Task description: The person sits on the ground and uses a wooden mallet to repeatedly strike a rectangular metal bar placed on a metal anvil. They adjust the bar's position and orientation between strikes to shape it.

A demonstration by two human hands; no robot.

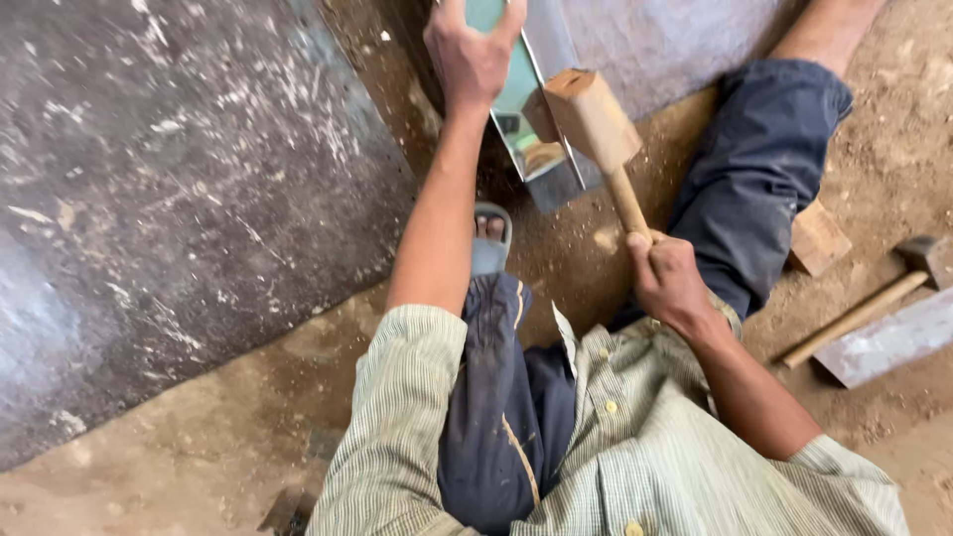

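While the left hand (pixel 469 55) clamps the shiny metal sheet (pixel 524 104), the right hand (pixel 667 280) grips a wooden mallet (pixel 596 129) whose head is against it

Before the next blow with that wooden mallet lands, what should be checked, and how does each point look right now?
1. Right hand gripping the mallet handle: ok.
2. Left hand holding the shiny metal sheet: ok.
3. Left fingers away from the mallet head: ok, though close.
4. Sandalled foot away from the sheet's lower edge: cannot tell.
5. Sheet resting firmly underneath: cannot tell.
6. Spare hammer out of the way on the ground: ok.
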